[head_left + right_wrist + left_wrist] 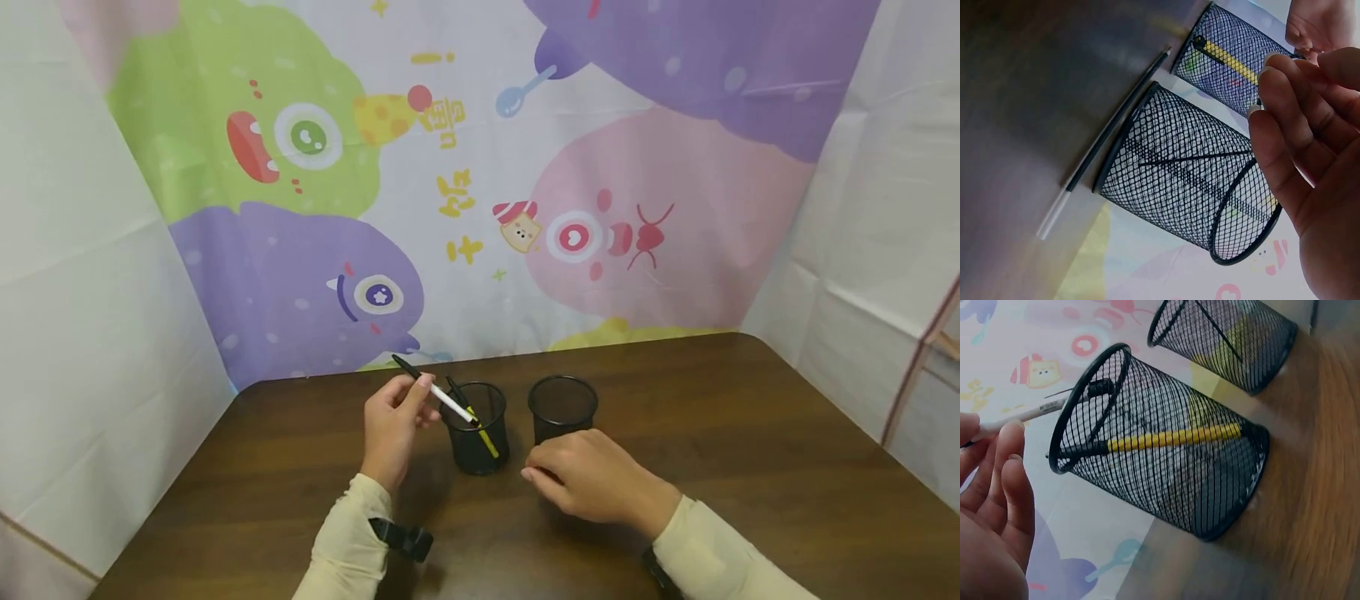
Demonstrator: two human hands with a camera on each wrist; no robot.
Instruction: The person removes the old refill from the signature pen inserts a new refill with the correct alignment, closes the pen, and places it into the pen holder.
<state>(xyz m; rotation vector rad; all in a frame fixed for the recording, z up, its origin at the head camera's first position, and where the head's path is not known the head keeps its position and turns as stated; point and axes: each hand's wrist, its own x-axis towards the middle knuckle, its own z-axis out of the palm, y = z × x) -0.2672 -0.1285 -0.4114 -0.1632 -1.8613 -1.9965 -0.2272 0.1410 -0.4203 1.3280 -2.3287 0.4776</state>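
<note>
My left hand [393, 425] pinches a white pen [453, 407] with black ends between thumb and fingers. The pen slants down over the rim of the left black mesh pen holder [465, 454], its lower end at the mouth. Inside that holder leans a yellow pen [1172, 435] with a black upper part. Loosely curled and holding nothing, my right hand [600, 479] is in front of the right mesh pen holder [551, 427], hiding its lower part in the head view. The right wrist view shows no pen in this holder.
A black-and-white pen [1112, 130] lies on the brown wooden table [262, 492] by the right holder's base. Behind the table hangs a cartoon-printed cloth [465, 308], with white cloth walls [97, 275] at both sides.
</note>
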